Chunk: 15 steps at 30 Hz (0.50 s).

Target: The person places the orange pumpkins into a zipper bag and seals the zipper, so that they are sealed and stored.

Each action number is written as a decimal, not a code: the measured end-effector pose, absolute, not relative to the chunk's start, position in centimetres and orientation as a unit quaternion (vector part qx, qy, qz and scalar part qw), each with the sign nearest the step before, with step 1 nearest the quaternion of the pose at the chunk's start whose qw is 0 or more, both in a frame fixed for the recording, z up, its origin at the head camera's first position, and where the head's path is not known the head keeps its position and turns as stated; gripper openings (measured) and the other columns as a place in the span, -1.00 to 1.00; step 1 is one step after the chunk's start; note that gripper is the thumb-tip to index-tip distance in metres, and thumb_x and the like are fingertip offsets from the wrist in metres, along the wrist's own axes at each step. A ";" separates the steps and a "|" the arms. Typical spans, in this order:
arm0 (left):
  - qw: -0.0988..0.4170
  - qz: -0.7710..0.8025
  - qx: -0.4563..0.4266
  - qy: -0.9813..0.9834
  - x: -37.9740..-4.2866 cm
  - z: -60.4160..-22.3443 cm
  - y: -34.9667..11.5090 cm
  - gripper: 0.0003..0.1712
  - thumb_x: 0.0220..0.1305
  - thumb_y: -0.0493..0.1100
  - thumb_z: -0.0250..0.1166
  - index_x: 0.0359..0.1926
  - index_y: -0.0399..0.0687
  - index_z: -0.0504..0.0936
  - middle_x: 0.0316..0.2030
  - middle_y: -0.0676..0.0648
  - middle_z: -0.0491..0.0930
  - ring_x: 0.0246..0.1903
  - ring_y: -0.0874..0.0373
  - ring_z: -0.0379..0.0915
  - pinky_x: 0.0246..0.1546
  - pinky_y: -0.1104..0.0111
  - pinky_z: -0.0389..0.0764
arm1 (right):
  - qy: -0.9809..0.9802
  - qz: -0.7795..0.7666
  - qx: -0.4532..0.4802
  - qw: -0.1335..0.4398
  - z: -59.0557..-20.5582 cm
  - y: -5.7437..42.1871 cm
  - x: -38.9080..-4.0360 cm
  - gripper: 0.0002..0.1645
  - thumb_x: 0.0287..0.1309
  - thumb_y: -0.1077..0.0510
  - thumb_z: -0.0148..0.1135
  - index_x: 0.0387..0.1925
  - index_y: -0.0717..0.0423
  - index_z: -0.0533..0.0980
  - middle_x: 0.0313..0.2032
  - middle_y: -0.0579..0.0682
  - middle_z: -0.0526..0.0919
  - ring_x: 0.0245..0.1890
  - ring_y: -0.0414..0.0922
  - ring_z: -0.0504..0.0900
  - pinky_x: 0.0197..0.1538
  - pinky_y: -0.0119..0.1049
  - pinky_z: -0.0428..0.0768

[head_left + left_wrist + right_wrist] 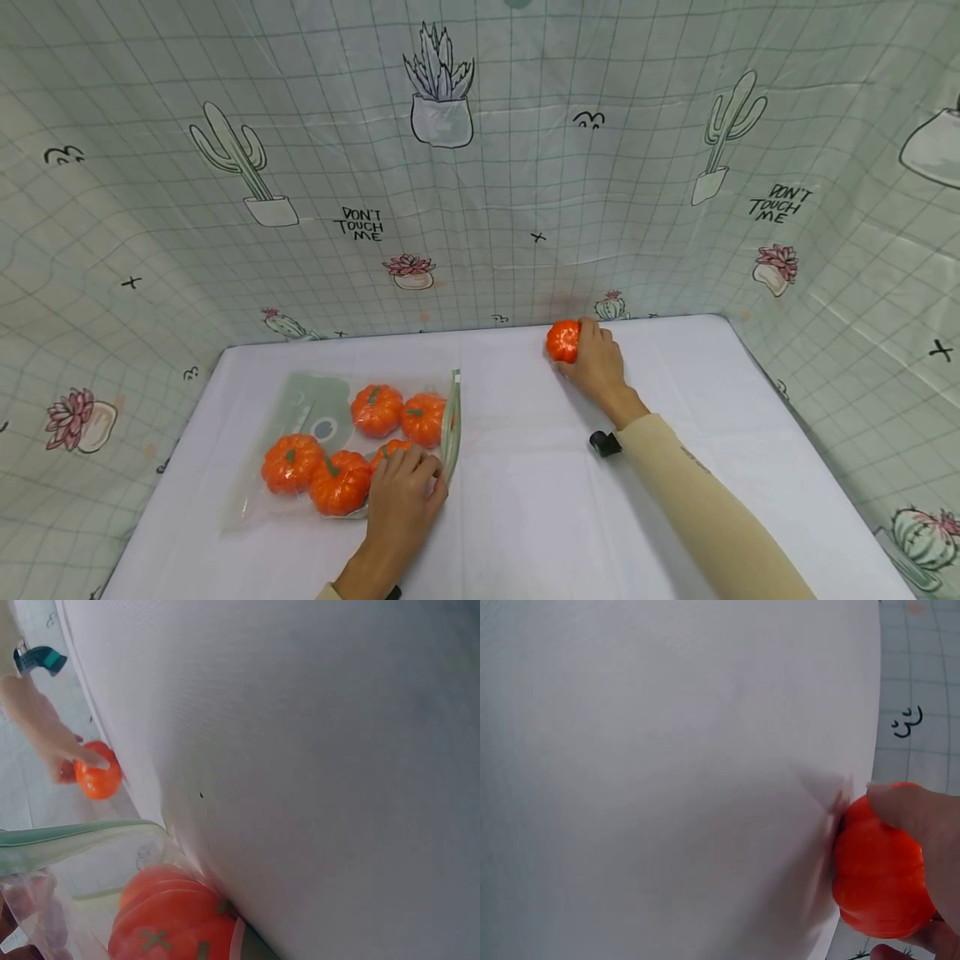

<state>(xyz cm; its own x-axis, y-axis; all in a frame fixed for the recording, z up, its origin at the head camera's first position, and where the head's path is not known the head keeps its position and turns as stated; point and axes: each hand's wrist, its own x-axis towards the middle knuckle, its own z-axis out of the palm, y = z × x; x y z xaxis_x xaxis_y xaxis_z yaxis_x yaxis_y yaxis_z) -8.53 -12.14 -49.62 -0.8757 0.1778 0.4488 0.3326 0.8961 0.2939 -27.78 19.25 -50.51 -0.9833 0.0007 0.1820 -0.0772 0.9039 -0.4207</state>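
My right hand (600, 367) grips a small orange toy pumpkin (562, 341) near the back edge of the table. Thumb and fingers wrap the pumpkin (881, 874) from its side in the right wrist view, and its underside is close to the white surface. On the left lies a clear zip bag (255, 500) with several orange pumpkins (292, 463) inside. My left hand (405, 504) holds this bag by its mouth, beside the green zip strip (452, 425). Through the clear plastic, the left wrist view shows some fingertips (52, 922); one pumpkin in the bag is partly covered by that hand.
A white cloth covers the table (517, 500). Behind it and at both sides hangs a gridded curtain (510, 167) printed with cacti. The right wrist wears a dark strap device (604, 443). A pale green patch (315, 396) shows on the bag.
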 end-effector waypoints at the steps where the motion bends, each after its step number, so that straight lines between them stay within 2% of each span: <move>1: 0.211 -0.185 -0.134 -0.950 -8.5 -49.7 -12.1 -0.77 0.01 -0.28 0.64 -0.44 0.01 0.71 -0.41 0.07 0.50 -0.36 0.13 0.38 -0.34 0.32 0.36 | -0.972 0.217 0.017 0.087 -50.5 19.2 -27.8 0.08 0.07 0.02 0.63 0.39 0.42 0.21 0.22 0.43 0.50 0.18 0.36 0.49 0.29 0.24 0.50; 9: 0.216 -0.184 -0.135 -0.949 -8.5 -49.9 -12.2 -0.77 0.01 -0.28 0.64 -0.44 0.01 0.71 -0.41 0.07 0.50 -0.37 0.14 0.37 -0.35 0.32 0.36 | -0.972 0.216 0.018 0.095 -50.6 18.9 -27.5 0.07 0.03 -0.01 0.65 0.38 0.38 0.26 0.20 0.39 0.54 0.15 0.33 0.51 0.25 0.22 0.51; 15: 0.214 -0.182 -0.135 -0.950 -8.5 -49.7 -12.2 -0.78 0.02 -0.27 0.63 -0.44 0.00 0.71 -0.40 0.07 0.51 -0.37 0.13 0.39 -0.34 0.31 0.38 | -0.967 0.229 0.045 0.106 -50.2 17.8 -25.8 0.03 0.02 0.02 0.63 0.36 0.39 0.29 0.20 0.39 0.56 0.16 0.34 0.52 0.26 0.23 0.52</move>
